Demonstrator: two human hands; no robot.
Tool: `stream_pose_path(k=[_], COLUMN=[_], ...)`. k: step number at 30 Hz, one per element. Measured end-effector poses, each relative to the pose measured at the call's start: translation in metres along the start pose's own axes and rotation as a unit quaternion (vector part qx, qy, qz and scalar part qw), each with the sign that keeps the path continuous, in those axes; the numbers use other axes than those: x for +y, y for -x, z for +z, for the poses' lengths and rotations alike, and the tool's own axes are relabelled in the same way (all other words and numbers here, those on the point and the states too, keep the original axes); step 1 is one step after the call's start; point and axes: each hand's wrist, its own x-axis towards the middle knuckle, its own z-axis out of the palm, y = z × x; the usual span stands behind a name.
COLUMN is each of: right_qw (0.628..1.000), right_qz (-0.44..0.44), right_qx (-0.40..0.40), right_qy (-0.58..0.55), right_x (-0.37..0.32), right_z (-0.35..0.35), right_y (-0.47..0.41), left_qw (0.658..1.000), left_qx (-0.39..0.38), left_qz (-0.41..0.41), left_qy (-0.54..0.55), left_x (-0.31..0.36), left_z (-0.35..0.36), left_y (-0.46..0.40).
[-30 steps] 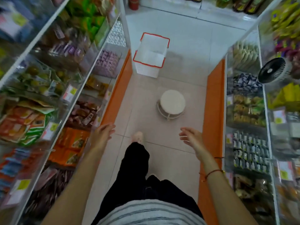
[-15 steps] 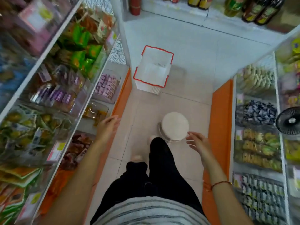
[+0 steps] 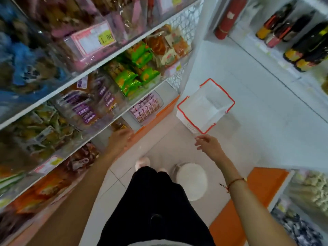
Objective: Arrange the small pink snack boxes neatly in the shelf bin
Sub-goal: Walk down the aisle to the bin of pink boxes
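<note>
Low on the left shelving, pink snack boxes (image 3: pixel 146 108) in a clear bin (image 3: pixel 160 102), writing unreadable, price tag (image 3: pixel 94 39) showing "1.90", left hand (image 3: pixel 119 141) blurred, grip unclear, right hand (image 3: pixel 209 145) loosely spread, empty.

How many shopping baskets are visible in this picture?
1. The white basket with red rim stands on the floor at the end of the aisle, beyond the right hand. Others may be hidden outside the view.
</note>
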Motion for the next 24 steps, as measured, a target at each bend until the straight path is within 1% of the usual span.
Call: stream_pose_path(k=[2,4,6,8,9,11,13,15,16,17,18,19,20,21,22,23,24], right_qw=[0.998,0.985,0.953,0.921,0.909,0.891,0.878,0.878,0.874,0.868,0.857,0.844,0.833,0.821,0.808,0.793,0.779], right_qz=[-0.017,-0.048,-0.086,-0.114,-0.118,-0.127,-0.142,-0.157,-0.171,-0.192,-0.223,-0.266,-0.316,-0.366,-0.412,-0.452,-0.484], right_qx=[-0.052,-0.066,-0.074,-0.113,-0.129,-0.138,-0.118,-0.113,-0.118,-0.126,-0.131,-0.132,-0.126,-0.118,-0.112,-0.108,-0.106], right_qy=[0.043,0.152,0.281,0.354,0.378,0.414,0.441,0.438,0.438,0.441,0.446,0.446,0.437,0.422,0.407,0.393,0.383], right_x=[-0.028,-0.05,-0.068,-0.077,-0.079,-0.078,-0.072,-0.061,-0.055,-0.048,-0.041,-0.035,-0.029,-0.024,-0.02,-0.016,-0.013], right_z=[0.006,0.022,0.041,0.064,0.075,0.095,0.113,0.128,0.133,0.137,0.14,0.141,0.143,0.145,0.146,0.148,0.15], right_y=[-0.037,-0.077,-0.118,-0.16,-0.182,-0.23,-0.278,-0.327,-0.349,-0.369,-0.386,-0.402,-0.416,-0.427,-0.437,-0.445,-0.452], left_qw=[0.999,0.996,0.992,0.989,0.988,0.986,0.98,0.967,0.96,0.955,0.954,0.955,0.949,0.935,0.917,0.905,0.898], left_qx=[0.009,-0.001,0.018,0.049,0.062,0.061,0.065,0.112,0.135,0.16,0.188,0.224,0.277,0.337,0.384,0.407,0.412], left_qz=[-0.033,-0.059,-0.088,-0.11,-0.118,-0.134,-0.163,-0.195,-0.196,-0.179,-0.14,-0.082,-0.023,0.031,0.068,0.094,0.124], left_qy=[0.032,0.068,0.087,0.085,0.081,0.082,0.092,0.119,0.15,0.177,0.186,0.177,0.147,0.109,0.086,0.082,0.093], left_x=[0.005,0.006,0.006,0.002,-0.002,-0.013,-0.028,-0.043,-0.053,-0.062,-0.072,-0.082,-0.091,-0.102,-0.111,-0.118,-0.125], left_z=[0.004,0.011,0.024,0.042,0.051,0.071,0.091,0.11,0.117,0.125,0.132,0.137,0.141,0.144,0.145,0.145,0.145], left_y=[-0.018,-0.042,-0.073,-0.109,-0.128,-0.167,-0.207,-0.242,-0.259,-0.275,-0.285,-0.291,-0.296,-0.303,-0.31,-0.316,-0.322])
